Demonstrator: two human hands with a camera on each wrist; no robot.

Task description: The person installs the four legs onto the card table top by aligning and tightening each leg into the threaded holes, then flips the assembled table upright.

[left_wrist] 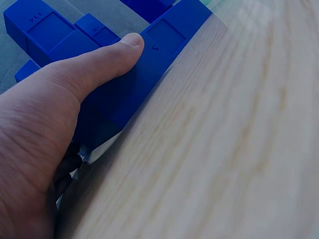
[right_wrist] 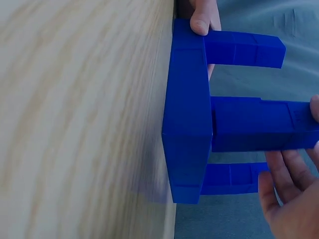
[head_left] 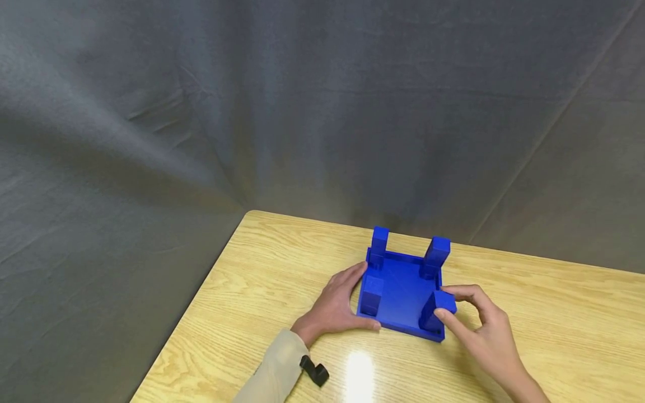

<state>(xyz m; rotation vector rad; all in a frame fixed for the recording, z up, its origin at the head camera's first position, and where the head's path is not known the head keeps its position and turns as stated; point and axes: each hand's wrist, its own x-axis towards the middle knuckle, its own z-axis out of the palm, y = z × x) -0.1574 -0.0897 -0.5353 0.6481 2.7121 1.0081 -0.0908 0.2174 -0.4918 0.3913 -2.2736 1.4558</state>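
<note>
Seating an upright post in a square blue plastic tray (head_left: 400, 294), which lies flat on the pale wood-grain counter (head_left: 262, 280) near its far edge, roughly at the centre of the head view. Four blue rectangular plastic posts stand at the tray's corners: two at 12 o'clock (head_left: 379, 242) (head_left: 436, 254), one at 9 o'clock (head_left: 372, 296) and the near right corner post (head_left: 434, 313) at 4 o'clock. The left hand (head_left: 335, 305) rests on the counter at the tray's 9 o'clock side, thumb and fingers (head_left: 355, 274) curled round that wall so that the tray is braced; the left wrist view shows the thumb (left_wrist: 107, 59) lying flat along the blue wall. The right hand (head_left: 486, 330) pinches the top of the near right corner post between thumb and fingers (head_left: 466, 291), narrowly closed upon it; the right wrist view shows the fingertips (right_wrist: 291, 172) at the post's free end.

To do this step well, the left hand should probably keep firm pressure toward 3 o'clock so the tray cannot slide. The post is best held plumb and pushed straight down along its own axis, since a tilt would likely jam it in its socket. Whether the post is fully seated cannot be told. A grey cloth backdrop (head_left: 322, 112) hangs behind the counter, and a small black clip (head_left: 314, 370) sits at the beige sleeve (head_left: 277, 369).
</note>
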